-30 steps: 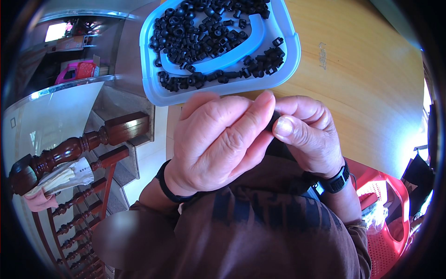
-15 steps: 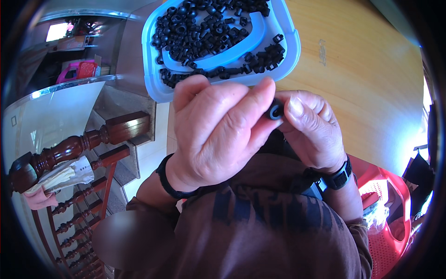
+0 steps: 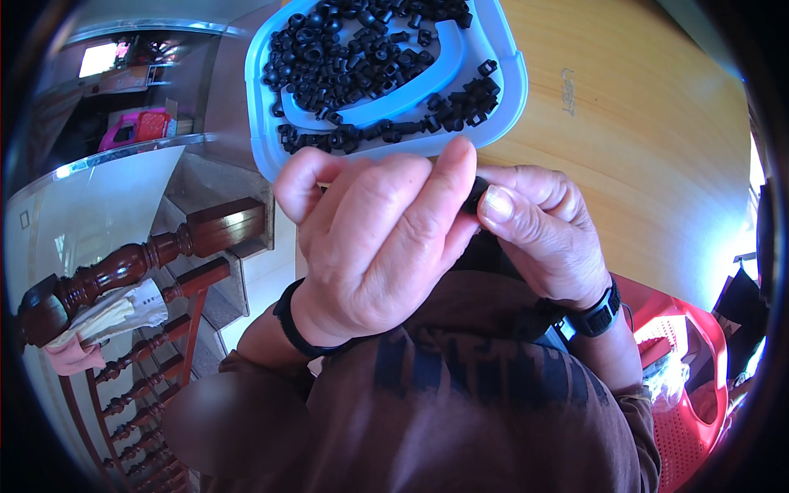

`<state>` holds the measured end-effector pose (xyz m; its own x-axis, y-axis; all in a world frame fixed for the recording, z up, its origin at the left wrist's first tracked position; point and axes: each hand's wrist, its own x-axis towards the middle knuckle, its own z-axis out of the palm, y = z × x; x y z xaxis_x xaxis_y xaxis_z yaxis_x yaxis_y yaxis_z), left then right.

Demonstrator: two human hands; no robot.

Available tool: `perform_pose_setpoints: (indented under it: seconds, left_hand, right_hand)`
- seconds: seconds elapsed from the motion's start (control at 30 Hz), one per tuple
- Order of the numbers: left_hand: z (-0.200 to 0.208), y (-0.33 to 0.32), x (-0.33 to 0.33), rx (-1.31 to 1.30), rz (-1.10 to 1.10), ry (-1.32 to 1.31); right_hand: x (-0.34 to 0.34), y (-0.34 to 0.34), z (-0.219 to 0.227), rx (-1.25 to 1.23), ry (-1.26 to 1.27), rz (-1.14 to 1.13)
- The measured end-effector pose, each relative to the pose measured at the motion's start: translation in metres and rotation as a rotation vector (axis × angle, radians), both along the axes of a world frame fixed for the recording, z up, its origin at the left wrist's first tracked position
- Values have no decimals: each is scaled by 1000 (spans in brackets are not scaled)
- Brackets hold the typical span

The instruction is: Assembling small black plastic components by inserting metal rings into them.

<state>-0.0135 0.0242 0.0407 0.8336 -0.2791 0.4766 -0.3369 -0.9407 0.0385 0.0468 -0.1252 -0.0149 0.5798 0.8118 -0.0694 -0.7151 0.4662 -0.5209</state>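
Note:
Between my two hands is a small round black part (image 3: pixel 474 195); half a second ago it showed a hollow end. My left hand (image 3: pixel 374 238) pinches it from the left between thumb and forefinger. The thumb and fingers of my right hand (image 3: pixel 546 230) close on it from the right, hiding most of it. Just beyond my hands a light blue plastic tray (image 3: pixel 511 90) holds many small black parts (image 3: pixel 316 53), some of them hollow. A curved blue divider (image 3: pixel 411 94) splits the tray, with a big heap on its far side and a thinner row along the near side.
The tray sits on a wooden table (image 3: pixel 641 123) that reaches off to the right. At the left are a dark wooden stair railing (image 3: pixel 168 242) with cloths (image 3: pixel 115 316) hung over it, and stone steps (image 3: pixel 230 287). A red plastic chair (image 3: pixel 686 444) stands at the lower right.
Both hands have shifted slightly left, holding the black part between them. The part has turned, so its hollow end no longer shows. The tray appears slightly further left in the picture.

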Motion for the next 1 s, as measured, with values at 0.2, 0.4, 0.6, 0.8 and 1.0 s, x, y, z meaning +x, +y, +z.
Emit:
perform_pose_setpoints:
  seconds: [0.2, 0.4, 0.6, 0.8, 1.0]
  left_hand:
    - [-6, 0, -4, 20, 31, -51]
    - [-4, 4, 0, -4, -6, 15]
    - [-9, 5, -2, -14, 11, 30]
    - [-7, 2, -2, -45, 34, 77]
    - [-7, 2, -2, -39, 35, 54]
  right_hand:
    - [0, -1, -3, 3, -53, -16]
    - [2, 3, 0, 44, 51, -32]
    - [2, 1, -8, 38, 24, -28]
    - [1, 1, -10, 36, -19, -55]
    - [1, 1, -10, 38, -33, -31]
